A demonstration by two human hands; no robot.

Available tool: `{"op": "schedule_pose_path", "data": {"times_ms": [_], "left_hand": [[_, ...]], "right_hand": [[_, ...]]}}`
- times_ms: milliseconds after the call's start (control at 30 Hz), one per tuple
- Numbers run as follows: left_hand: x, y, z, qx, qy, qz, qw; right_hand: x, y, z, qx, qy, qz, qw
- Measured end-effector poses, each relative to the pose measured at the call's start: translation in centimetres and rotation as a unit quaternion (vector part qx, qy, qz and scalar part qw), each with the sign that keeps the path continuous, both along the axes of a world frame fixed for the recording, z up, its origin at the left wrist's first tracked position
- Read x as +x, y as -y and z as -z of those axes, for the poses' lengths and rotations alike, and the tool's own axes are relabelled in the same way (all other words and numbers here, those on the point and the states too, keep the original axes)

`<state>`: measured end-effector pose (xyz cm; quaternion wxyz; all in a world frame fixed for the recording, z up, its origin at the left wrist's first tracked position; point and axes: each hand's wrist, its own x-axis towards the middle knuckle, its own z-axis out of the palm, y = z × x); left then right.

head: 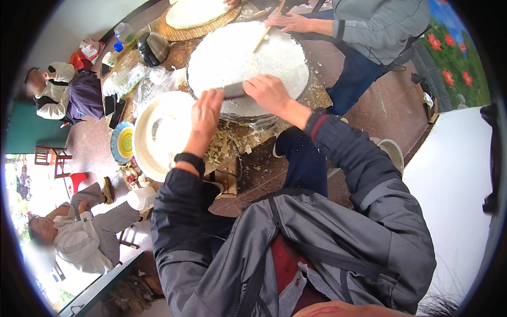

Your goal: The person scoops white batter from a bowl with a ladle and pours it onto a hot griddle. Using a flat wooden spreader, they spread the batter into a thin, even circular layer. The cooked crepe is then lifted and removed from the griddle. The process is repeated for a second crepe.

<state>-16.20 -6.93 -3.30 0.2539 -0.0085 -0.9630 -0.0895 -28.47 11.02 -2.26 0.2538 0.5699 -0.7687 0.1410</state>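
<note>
Between my hands is a dark, flat scraper-like tool (pixel 234 90), gripped at both ends. My left hand (pixel 207 113) has its fingers curled around the left end, and my right hand (pixel 268 92) holds the right end. The tool is over the near part of a round griddle (pixel 245 59), whose top is covered with a white layer, probably batter, with small crumbs near the middle. Whether the tool's edge touches that layer, I cannot tell. Beside my left wrist stands a wide, pale basin (pixel 148 136) with an opening in its cover.
Across the griddle, a co-worker's hand (pixel 291 22) is by a thin wooden stick (pixel 263 37). A round woven mat (pixel 194 33) bears a pale sheet. A kettle (pixel 153 48), plastic bags (pixel 152 85) and a blue-yellow bowl (pixel 122 142) stand left. Scraps (pixel 222 146) lie below the griddle.
</note>
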Motion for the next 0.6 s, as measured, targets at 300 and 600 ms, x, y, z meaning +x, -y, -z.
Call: {"op": "schedule_pose_path", "data": {"times_ms": [300,600], "left_hand": [[0.5,-1.0,-2.1,0.114,0.083,-0.010,0.990],[-12.7,9.4,-3.4,0.139,0.185,-0.068,0.970]], "right_hand": [[-0.7,-1.6,-2.1,0.064,0.195,-0.015,0.979],[-12.4,9.5,-3.6,0.176,0.315,0.070,0.930]]}}
